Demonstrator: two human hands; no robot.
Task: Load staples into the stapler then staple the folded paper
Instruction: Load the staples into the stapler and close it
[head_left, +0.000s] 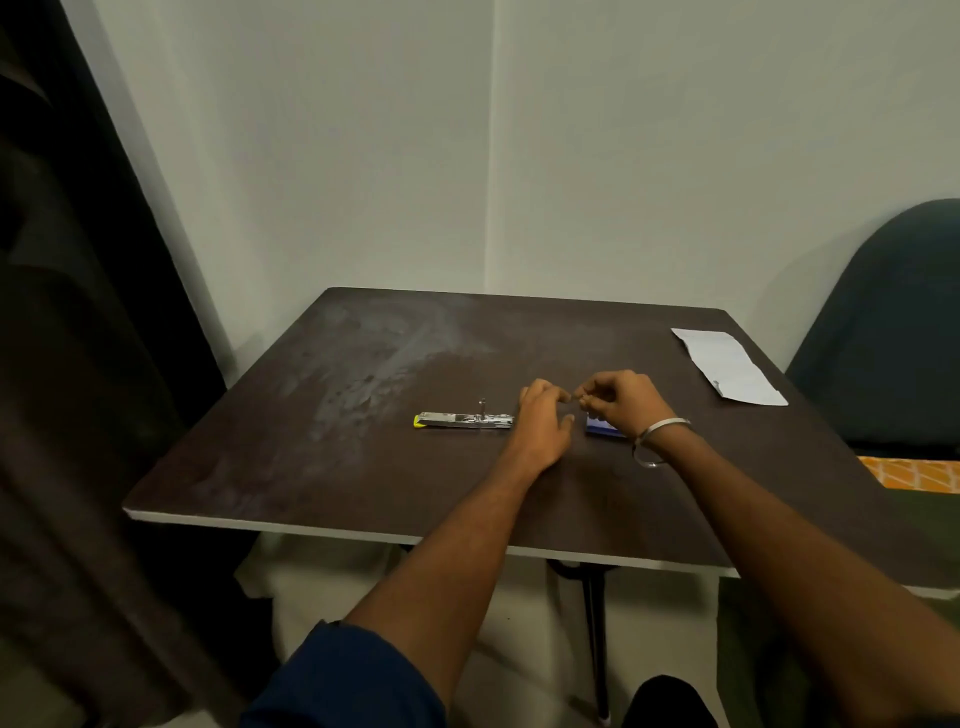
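Note:
A metal stapler (464, 420) with a yellow end lies opened flat in the middle of the dark table (322, 457). My left hand (543, 415) is just right of it, fingers pinched. My right hand (621, 400), with a metal bangle at the wrist, faces it, and both hands' fingertips meet on a tiny item, probably a staple strip (575, 399), too small to tell for sure. A small blue staple box (602, 427) lies on the table under my right hand. The folded white paper (727, 366) rests at the table's far right corner.
A dark green chair (883, 332) stands right of the table, with an orange patterned cloth (914, 474) below it. A dark curtain (78, 364) hangs along the left. White walls meet in a corner behind the table.

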